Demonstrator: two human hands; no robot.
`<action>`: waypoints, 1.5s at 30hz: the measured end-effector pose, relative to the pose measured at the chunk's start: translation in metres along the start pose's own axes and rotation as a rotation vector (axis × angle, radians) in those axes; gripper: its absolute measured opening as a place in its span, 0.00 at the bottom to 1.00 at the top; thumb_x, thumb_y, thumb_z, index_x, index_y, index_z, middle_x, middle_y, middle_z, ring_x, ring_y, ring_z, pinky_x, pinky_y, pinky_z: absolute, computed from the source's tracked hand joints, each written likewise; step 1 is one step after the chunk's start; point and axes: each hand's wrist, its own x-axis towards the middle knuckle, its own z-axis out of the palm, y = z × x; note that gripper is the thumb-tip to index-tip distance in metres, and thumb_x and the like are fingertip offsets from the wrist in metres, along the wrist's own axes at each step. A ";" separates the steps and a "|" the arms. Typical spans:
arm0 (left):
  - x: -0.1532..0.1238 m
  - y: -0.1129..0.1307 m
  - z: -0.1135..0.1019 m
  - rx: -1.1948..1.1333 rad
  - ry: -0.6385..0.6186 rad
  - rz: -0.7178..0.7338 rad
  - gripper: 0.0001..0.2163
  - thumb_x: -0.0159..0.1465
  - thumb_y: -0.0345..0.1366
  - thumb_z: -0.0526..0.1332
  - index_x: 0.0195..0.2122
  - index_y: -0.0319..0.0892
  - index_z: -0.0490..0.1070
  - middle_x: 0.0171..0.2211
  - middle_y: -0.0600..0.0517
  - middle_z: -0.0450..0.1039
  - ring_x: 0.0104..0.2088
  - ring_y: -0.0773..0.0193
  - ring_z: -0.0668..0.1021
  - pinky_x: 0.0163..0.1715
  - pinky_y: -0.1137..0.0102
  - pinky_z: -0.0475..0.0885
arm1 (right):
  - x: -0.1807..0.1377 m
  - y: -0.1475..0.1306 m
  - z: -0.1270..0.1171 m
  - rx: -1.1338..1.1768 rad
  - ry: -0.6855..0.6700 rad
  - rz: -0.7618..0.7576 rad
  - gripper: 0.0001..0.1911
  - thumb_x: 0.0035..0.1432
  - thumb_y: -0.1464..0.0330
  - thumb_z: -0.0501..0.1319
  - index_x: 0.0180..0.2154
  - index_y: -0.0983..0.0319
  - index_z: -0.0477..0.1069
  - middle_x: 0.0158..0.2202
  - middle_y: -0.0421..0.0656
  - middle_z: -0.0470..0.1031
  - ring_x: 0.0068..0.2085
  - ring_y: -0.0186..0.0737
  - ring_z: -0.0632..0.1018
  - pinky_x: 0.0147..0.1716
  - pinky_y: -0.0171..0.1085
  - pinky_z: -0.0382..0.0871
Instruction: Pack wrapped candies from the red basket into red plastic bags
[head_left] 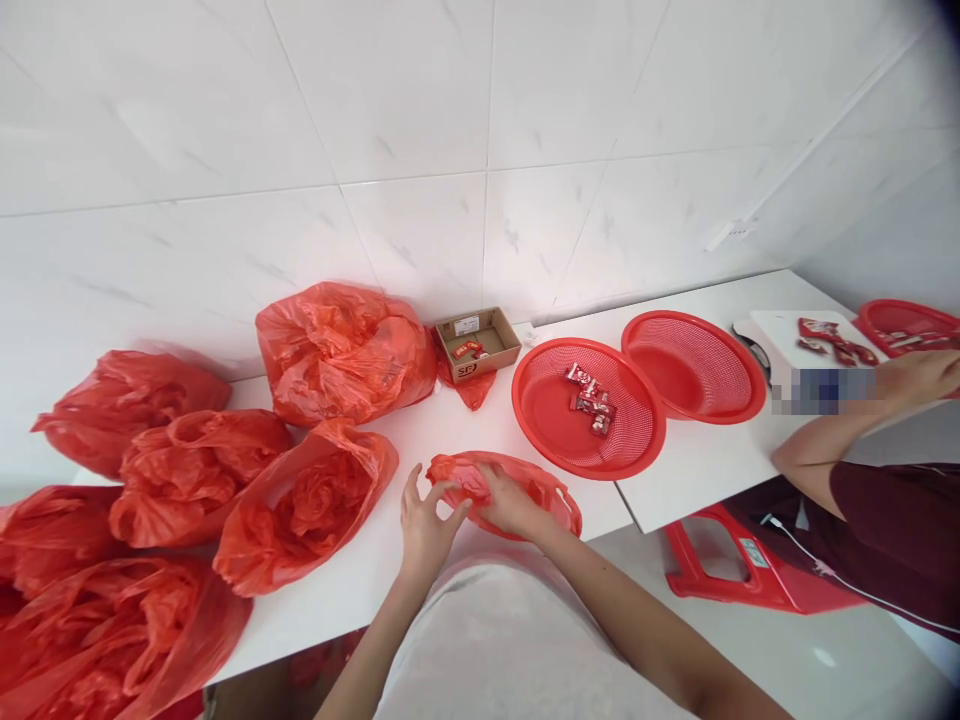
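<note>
A red plastic bag (pixel 559 505) lies on the white table right in front of my body. My right hand (pixel 506 500) is over its left part, with the fingers curled onto the thin film. At the bag's left end is my left hand (pixel 427 530), its thumb and fingers spread apart and the thumb tip close to the film. Just beyond the bag stands a red plastic basket (pixel 536 440) with several small wrapped packets (pixel 592 400) in it.
Several stuffed red bags (pixel 341 355) crowd the left side. A small cardboard box (pixel 499 355) stands by the wall. Another red basket (pixel 697 365) is at right, near a white scale (pixel 780 325) bearing packets. A co-worker's arm (pixel 832 430) reaches in above a red stool (pixel 750 570).
</note>
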 end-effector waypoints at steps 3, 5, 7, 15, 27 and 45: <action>0.002 0.001 0.008 0.085 -0.122 -0.086 0.15 0.60 0.44 0.63 0.48 0.47 0.74 0.66 0.42 0.47 0.64 0.45 0.62 0.56 0.54 0.67 | 0.002 0.001 0.010 -0.018 0.007 0.028 0.40 0.55 0.65 0.62 0.66 0.57 0.51 0.66 0.55 0.54 0.57 0.57 0.71 0.49 0.50 0.69; 0.010 -0.003 0.014 0.116 -0.178 -0.129 0.17 0.62 0.40 0.61 0.52 0.47 0.71 0.65 0.40 0.51 0.55 0.48 0.74 0.49 0.57 0.73 | 0.003 -0.001 0.016 -0.012 -0.008 0.047 0.45 0.52 0.64 0.65 0.67 0.55 0.48 0.67 0.55 0.50 0.58 0.59 0.70 0.51 0.52 0.67; 0.019 -0.011 0.018 0.158 -0.217 -0.154 0.19 0.62 0.31 0.57 0.55 0.46 0.68 0.62 0.39 0.56 0.43 0.53 0.80 0.43 0.58 0.75 | 0.006 -0.003 0.013 0.019 0.009 0.077 0.56 0.45 0.61 0.71 0.68 0.51 0.42 0.70 0.52 0.44 0.63 0.60 0.64 0.56 0.54 0.63; 0.007 -0.031 -0.008 0.258 -0.308 -0.092 0.27 0.56 0.19 0.50 0.56 0.43 0.66 0.66 0.39 0.50 0.50 0.50 0.77 0.44 0.58 0.75 | 0.032 0.015 -0.131 0.047 -0.012 0.097 0.33 0.47 0.54 0.70 0.54 0.60 0.71 0.52 0.50 0.75 0.50 0.48 0.77 0.48 0.44 0.71; -0.003 -0.029 -0.002 0.032 -0.178 -0.038 0.15 0.62 0.34 0.52 0.49 0.43 0.68 0.52 0.44 0.71 0.50 0.56 0.78 0.47 0.63 0.74 | 0.123 0.125 -0.226 -0.293 0.539 0.344 0.27 0.55 0.69 0.62 0.57 0.63 0.63 0.58 0.59 0.67 0.61 0.59 0.64 0.56 0.52 0.56; 0.025 0.005 -0.001 -0.195 -0.236 -0.276 0.19 0.58 0.34 0.55 0.51 0.40 0.67 0.46 0.46 0.75 0.44 0.55 0.78 0.44 0.62 0.72 | 0.060 0.020 -0.170 0.634 0.448 0.130 0.18 0.54 0.53 0.64 0.39 0.60 0.71 0.34 0.44 0.77 0.34 0.39 0.78 0.37 0.41 0.76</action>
